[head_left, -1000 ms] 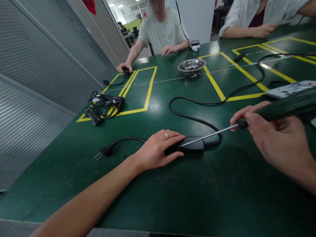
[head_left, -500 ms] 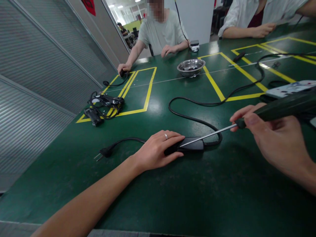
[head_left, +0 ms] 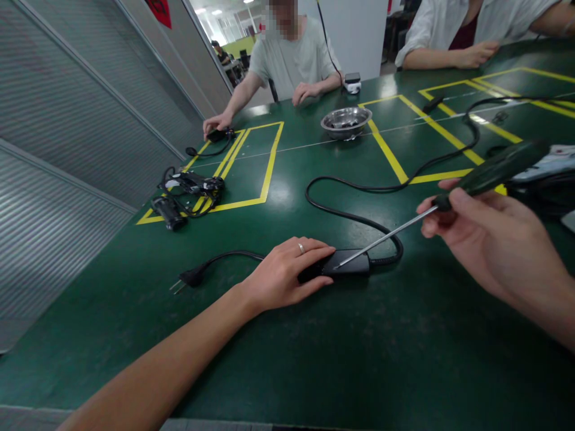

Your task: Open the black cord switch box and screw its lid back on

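A slim black power adapter lies flat on the green table, a cord leaving each end. My left hand, with a ring on one finger, is closed over the adapter's left part and covers it. My right hand grips a screwdriver by its dark green handle. The long metal shaft slants down to the left, and its tip is at the adapter's upper face just beyond my left fingertips; I cannot tell whether it touches. A two-pin plug ends the cord on the left.
A looping black cable runs to the far right. Bundled black adapters and cords lie at left. A metal bowl with small dark parts stands further back. Yellow tape marks the table. Two people sit across; one person's hand touches a black object.
The screwdriver has swung, its handle now more upright and its tip slightly further right along the adapter. My left hand stays put. The person opposite has shifted their hand on the black object.
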A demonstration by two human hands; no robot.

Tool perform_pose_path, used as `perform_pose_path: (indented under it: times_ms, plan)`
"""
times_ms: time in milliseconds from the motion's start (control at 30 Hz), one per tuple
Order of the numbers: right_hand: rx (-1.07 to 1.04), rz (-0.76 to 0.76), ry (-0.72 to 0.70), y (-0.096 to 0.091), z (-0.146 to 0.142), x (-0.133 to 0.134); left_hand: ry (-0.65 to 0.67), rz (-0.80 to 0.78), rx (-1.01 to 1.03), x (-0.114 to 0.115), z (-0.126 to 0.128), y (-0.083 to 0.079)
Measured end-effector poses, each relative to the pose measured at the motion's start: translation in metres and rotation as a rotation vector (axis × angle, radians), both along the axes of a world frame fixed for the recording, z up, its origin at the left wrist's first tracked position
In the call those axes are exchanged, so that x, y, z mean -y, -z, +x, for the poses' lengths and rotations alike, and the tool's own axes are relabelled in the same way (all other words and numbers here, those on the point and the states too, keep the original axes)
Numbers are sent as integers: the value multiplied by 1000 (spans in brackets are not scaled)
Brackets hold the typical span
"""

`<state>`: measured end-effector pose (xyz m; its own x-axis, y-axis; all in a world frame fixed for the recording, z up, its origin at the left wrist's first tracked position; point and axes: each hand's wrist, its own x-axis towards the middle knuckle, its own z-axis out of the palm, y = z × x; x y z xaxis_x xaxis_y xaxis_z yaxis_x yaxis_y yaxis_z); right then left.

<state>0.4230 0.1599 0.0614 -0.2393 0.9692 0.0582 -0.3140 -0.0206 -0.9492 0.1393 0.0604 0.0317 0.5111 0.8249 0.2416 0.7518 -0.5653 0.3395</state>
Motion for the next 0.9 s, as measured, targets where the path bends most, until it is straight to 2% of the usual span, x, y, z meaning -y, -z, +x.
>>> perform_pose_path:
  times_ms: [100, 200, 367, 433, 600, 667, 767, 900]
  plan:
    - [66, -13, 139, -3, 6, -14, -6, 12, 2, 1, 1, 0]
    - [291, 32, 188, -4, 14, -26, -26, 23, 16, 2, 7, -2]
    - [1104, 245, 85, 5, 23, -36, -54, 12, -1, 2, 22, -1]
    - [1267, 311, 55, 10, 23, -38, -45, -11, -2, 1, 26, 1]
    - [1640, 326, -81, 20, 26, -44, -9, -23, 12, -2, 25, 3]
    - [1736, 338, -106, 20, 28, -45, -19, -19, 0, -1, 20, -1]
    - [1768, 357, -93, 18, 31, -44, -51, -21, -31, 4, 7, -12]
    - [1807, 371, -73, 17, 31, -42, -171, -24, -93, 19, -33, -32]
